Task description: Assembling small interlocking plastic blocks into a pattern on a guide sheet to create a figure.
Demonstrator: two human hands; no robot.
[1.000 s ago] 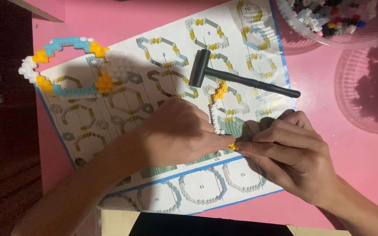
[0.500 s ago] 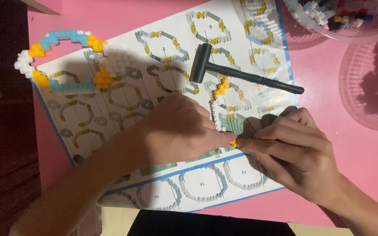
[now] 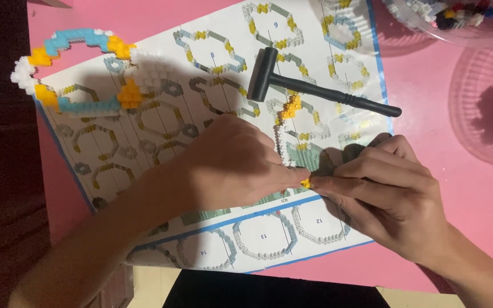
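Left hand (image 3: 232, 165) and right hand (image 3: 386, 194) fingers were pinched shut together on a yellow block (image 3: 305, 182) of the white strip (image 3: 283, 142), above the instruction sheet (image 3: 161, 120)

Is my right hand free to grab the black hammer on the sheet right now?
Probably not at once: the right hand is pinching a small yellow piece together with the left hand. The black hammer lies uncovered just above, with nothing between.
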